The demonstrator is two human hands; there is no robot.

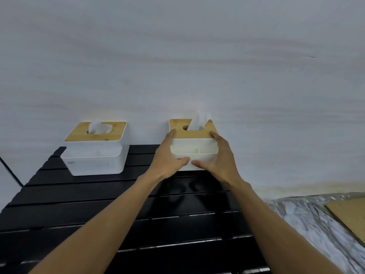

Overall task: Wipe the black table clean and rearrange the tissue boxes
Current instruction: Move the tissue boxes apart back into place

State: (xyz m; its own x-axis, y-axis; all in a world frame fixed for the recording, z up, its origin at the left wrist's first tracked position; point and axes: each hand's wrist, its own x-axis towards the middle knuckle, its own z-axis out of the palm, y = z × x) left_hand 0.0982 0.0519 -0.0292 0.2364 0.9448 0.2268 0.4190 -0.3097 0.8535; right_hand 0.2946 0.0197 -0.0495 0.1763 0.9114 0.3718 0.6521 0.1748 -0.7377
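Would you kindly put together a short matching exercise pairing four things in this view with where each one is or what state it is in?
Things:
1. left tissue box
2. right tissue box
3. black table
4. cardboard sheet

Places or states:
A. lying on the marbled surface at the far right
B. gripped on both sides by the left hand and right hand
C. slatted, carrying both boxes at its far edge by the wall
D. standing alone, touched by no hand

Pairs: 1-D, 2-B, 3-C, 4-A

Brown board (351, 216) cut off at right edge, perhaps cardboard
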